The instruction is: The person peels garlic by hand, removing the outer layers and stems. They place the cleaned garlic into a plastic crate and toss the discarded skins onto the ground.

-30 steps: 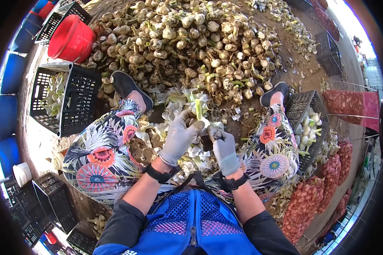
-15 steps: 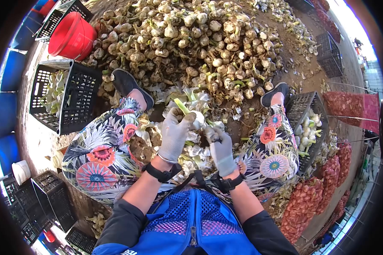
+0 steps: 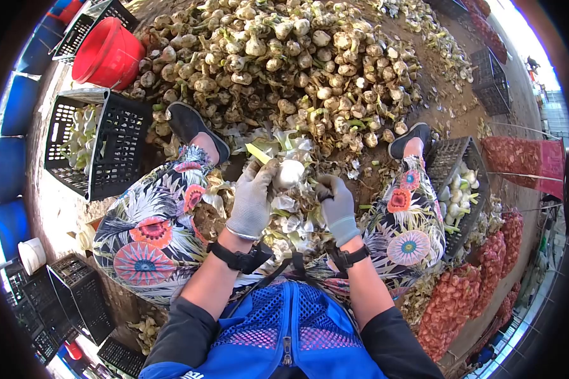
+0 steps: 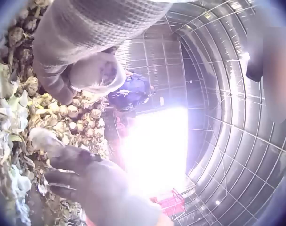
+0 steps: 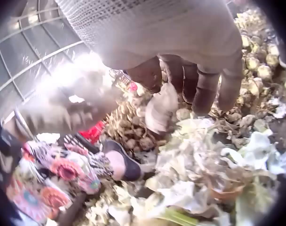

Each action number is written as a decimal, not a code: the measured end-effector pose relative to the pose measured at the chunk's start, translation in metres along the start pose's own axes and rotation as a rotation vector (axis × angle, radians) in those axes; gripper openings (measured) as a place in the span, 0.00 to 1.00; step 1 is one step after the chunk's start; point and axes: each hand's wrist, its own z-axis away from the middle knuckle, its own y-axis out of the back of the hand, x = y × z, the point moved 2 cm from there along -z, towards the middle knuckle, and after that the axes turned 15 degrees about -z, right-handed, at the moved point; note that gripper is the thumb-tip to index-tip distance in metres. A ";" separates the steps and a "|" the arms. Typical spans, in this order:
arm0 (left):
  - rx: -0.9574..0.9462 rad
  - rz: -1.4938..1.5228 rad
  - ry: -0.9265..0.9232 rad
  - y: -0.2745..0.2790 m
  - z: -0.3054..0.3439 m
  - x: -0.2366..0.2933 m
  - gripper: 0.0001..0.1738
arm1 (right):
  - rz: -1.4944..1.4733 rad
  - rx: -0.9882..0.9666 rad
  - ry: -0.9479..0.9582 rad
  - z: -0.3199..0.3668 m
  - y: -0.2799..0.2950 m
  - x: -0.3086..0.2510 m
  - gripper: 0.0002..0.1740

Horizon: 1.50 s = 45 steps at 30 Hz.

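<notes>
We find the grey-gloved left hand (image 3: 253, 197) gripping a round white peeled bulb (image 3: 290, 172) just below the heap of brown unpeeled bulbs (image 3: 278, 57). The right hand (image 3: 337, 205) is curled; we cannot tell its hold.

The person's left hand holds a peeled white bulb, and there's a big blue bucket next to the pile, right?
Not quite. The bucket is red, not blue; the head view shows it beside the pile. The left hand does hold the peeled white bulb.
</notes>
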 end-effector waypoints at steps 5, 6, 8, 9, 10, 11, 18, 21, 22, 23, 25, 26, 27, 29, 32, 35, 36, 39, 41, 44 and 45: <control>0.010 -0.107 0.019 0.001 0.002 -0.002 0.12 | -0.329 -0.142 -0.117 -0.005 -0.014 -0.045 0.13; 0.028 -0.123 0.014 0.002 0.001 -0.004 0.13 | -0.280 -0.138 -0.100 -0.005 -0.016 -0.066 0.14; -0.018 -0.050 0.056 0.007 0.002 -0.005 0.15 | -0.272 -0.092 -0.101 -0.004 -0.016 -0.059 0.14; -0.064 0.025 0.094 0.010 0.002 -0.004 0.17 | -0.263 -0.047 -0.099 -0.004 -0.017 -0.052 0.15; -0.052 0.016 0.092 0.014 0.000 -0.008 0.20 | -0.401 -0.065 -0.291 -0.005 -0.016 -0.027 0.16; -0.050 0.017 0.090 0.014 -0.001 -0.007 0.20 | -0.402 -0.067 -0.290 -0.003 -0.017 -0.022 0.16; 0.160 -0.240 0.029 0.005 0.004 -0.014 0.14 | 0.023 -0.069 0.009 0.010 -0.023 -0.076 0.13; 0.209 -0.284 -0.037 0.005 0.009 -0.010 0.14 | 0.119 -0.050 0.227 0.007 -0.027 -0.075 0.08; 0.218 -0.292 -0.021 0.007 0.009 -0.008 0.15 | 0.020 -0.136 0.084 0.006 -0.027 -0.072 0.10; 0.226 -0.299 -0.005 0.008 0.009 -0.008 0.15 | 0.021 -0.139 0.086 0.006 -0.025 -0.068 0.10; 0.221 -0.295 -0.003 0.012 0.006 -0.009 0.16 | -0.060 -0.078 0.009 0.008 -0.021 -0.052 0.13; 0.213 -0.296 0.002 0.011 0.006 -0.009 0.16 | -0.040 -0.054 0.061 0.008 -0.020 -0.058 0.14; 0.209 -0.296 0.005 0.009 0.006 -0.009 0.16 | -0.038 -0.051 0.058 0.008 -0.019 -0.063 0.14; 0.245 -0.348 -0.003 0.006 0.008 -0.008 0.15 | -0.023 -0.085 -0.015 0.009 -0.021 -0.075 0.13; 0.219 -0.415 -0.099 0.012 0.004 -0.018 0.16 | 0.115 -0.087 0.070 0.007 -0.026 -0.074 0.12; 0.190 -0.315 0.037 0.009 0.008 -0.005 0.17 | -0.084 -0.092 0.032 -0.001 -0.028 -0.046 0.10; 0.143 -0.283 0.004 0.012 0.008 -0.009 0.17 | -0.089 -0.108 -0.020 0.000 -0.022 -0.045 0.10; 0.046 -0.083 0.019 0.016 0.002 -0.016 0.16 | 0.019 -0.045 0.038 0.001 -0.014 -0.031 0.09; -0.032 -0.053 0.145 0.019 0.001 -0.018 0.20 | -0.106 -0.009 0.108 0.001 -0.011 -0.032 0.08; -0.100 0.168 0.211 0.009 0.005 -0.018 0.22 | -0.270 0.008 0.024 0.002 -0.006 -0.061 0.06; -0.106 0.151 0.215 0.013 0.005 -0.020 0.22 | -0.239 -0.013 -0.019 0.003 -0.008 -0.070 0.05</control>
